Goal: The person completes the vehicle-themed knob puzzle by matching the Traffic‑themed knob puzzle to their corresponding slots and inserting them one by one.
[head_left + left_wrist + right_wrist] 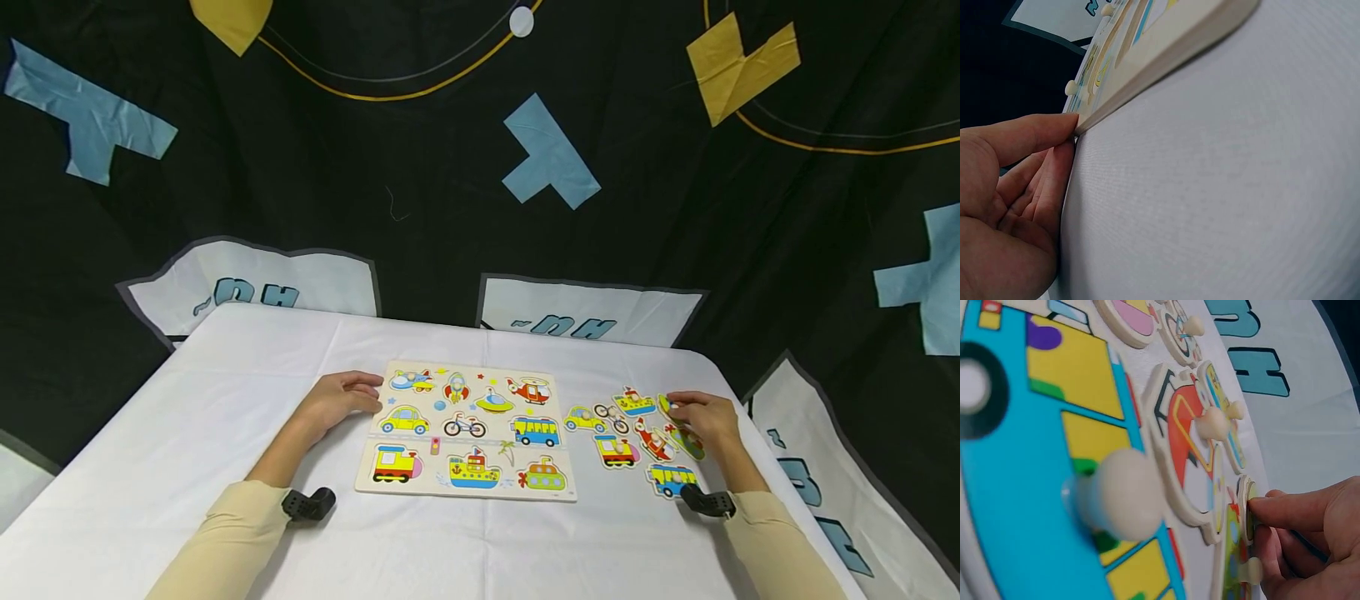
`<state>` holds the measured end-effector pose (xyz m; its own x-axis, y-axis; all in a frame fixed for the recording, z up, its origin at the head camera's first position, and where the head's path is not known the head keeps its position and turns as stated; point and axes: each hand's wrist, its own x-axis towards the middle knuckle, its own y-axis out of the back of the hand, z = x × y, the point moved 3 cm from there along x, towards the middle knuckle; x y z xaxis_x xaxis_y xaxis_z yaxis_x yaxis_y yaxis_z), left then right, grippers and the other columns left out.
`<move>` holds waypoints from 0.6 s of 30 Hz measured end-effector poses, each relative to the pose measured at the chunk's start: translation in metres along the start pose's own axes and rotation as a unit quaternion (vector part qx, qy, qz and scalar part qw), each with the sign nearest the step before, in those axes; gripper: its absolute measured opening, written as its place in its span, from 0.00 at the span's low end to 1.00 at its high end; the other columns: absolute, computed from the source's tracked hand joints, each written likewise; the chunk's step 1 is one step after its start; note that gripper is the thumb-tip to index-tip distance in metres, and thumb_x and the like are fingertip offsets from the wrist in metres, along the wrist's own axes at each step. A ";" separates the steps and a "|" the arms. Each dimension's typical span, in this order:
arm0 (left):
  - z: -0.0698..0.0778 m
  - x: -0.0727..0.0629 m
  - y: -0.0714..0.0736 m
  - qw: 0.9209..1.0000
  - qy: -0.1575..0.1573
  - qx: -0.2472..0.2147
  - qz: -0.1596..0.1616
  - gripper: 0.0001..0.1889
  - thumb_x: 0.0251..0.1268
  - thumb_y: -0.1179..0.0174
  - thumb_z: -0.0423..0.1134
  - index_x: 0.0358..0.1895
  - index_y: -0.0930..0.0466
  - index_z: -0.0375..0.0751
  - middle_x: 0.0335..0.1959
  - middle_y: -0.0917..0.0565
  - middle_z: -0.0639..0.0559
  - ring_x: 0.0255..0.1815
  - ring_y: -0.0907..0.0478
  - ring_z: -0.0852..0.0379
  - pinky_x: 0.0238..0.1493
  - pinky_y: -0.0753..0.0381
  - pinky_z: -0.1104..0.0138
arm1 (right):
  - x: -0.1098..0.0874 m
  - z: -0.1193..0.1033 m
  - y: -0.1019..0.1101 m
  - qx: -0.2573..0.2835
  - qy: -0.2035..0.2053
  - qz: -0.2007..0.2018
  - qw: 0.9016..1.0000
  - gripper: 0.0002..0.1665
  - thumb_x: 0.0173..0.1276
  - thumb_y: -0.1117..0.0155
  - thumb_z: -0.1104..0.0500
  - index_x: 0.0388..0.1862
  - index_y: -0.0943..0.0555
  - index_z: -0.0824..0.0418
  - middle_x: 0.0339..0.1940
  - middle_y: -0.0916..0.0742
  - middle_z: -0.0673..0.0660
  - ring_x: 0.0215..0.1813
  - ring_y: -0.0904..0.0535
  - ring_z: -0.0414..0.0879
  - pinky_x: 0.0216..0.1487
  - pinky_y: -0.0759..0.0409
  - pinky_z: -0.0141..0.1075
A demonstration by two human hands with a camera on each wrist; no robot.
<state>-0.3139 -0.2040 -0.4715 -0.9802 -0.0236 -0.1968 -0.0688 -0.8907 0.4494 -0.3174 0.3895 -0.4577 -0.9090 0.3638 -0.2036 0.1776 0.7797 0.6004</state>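
A wooden puzzle board point(450, 492) printed with vehicles lies on the table. My left hand point(341, 404) rests at its left side, thumb and fingertips touching the edge. Two wooden knobs stand up from the board in the left wrist view. Right of the board, my right hand point(705, 417) pinches a yellow-green puzzle piece point(664, 404), apparently the flying saucer, partly hidden by the fingers. Close by are the submarine piece point(692, 446), helicopter piece point(1182, 437) and ship piece point(633, 402). Nearest the right wrist lies the bus piece point(1041, 469).
The car piece point(581, 418), bicycle piece point(617, 421) and train piece point(615, 450) lie between the board and the other loose pieces. A white cloth covers the table point(487, 558). Behind it hangs a black printed backdrop point(420, 183).
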 end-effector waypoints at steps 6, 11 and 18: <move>0.002 0.000 0.000 1.000 0.000 0.001 -0.003 0.27 0.59 0.31 0.38 0.64 0.21 0.41 0.48 0.13 0.46 0.54 0.21 0.49 0.64 0.29 0.51 | -0.001 -0.008 0.002 -0.006 0.010 0.005 1.000 0.24 0.71 0.39 0.58 0.65 0.20 0.64 0.68 0.21 0.69 0.63 0.25 0.61 0.47 0.27 0.40; 0.001 0.000 0.000 1.000 0.004 0.000 -0.002 0.27 0.58 0.30 0.38 0.64 0.21 0.42 0.48 0.13 0.46 0.54 0.21 0.48 0.64 0.30 0.50 | -0.005 -0.023 -0.002 -0.029 0.043 -0.004 0.999 0.24 0.70 0.38 0.58 0.63 0.19 0.63 0.67 0.20 0.68 0.66 0.28 0.61 0.54 0.30 0.46; 0.001 0.000 0.000 1.000 0.005 -0.001 -0.003 0.28 0.58 0.30 0.38 0.64 0.21 0.41 0.48 0.13 0.46 0.54 0.21 0.48 0.64 0.29 0.50 | -0.015 -0.050 -0.019 -0.046 0.103 -0.024 0.993 0.19 0.70 0.36 0.59 0.58 0.16 0.63 0.63 0.16 0.66 0.63 0.25 0.59 0.56 0.29 0.48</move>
<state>-0.3141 -0.2037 -0.4711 -0.9779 -0.0231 -0.2078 -0.0738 -0.8918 0.4464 -0.3259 0.3436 -0.4277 -0.9752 0.2079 -0.0757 0.1063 0.7404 0.6637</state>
